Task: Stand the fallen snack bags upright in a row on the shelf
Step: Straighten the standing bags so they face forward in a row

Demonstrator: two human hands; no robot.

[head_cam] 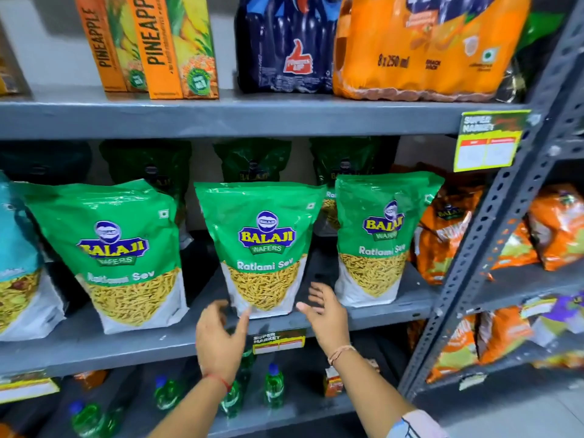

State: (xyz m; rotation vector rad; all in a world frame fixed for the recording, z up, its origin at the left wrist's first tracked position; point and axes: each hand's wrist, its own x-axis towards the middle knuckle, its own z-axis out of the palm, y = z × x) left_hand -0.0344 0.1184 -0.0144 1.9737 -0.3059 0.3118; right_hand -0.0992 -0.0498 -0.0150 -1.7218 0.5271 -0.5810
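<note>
Three green Balaji Ratlami Sev bags stand upright along the front of the grey middle shelf (395, 306): a left bag (113, 257), a middle bag (264, 248) and a right bag (380, 235). My left hand (219, 338) is open just below the middle bag's lower left corner, thumb close to it. My right hand (327, 314) is open beside the bag's lower right corner, fingers spread, holding nothing. More green bags (252, 162) stand in shadow behind the front row.
A teal bag (15, 263) stands at the far left, orange bags (442, 235) at the right. Juice cartons (158, 45) and drink packs (426, 45) fill the shelf above, green bottles (273, 387) the shelf below. A perforated upright post (493, 210) stands at the right.
</note>
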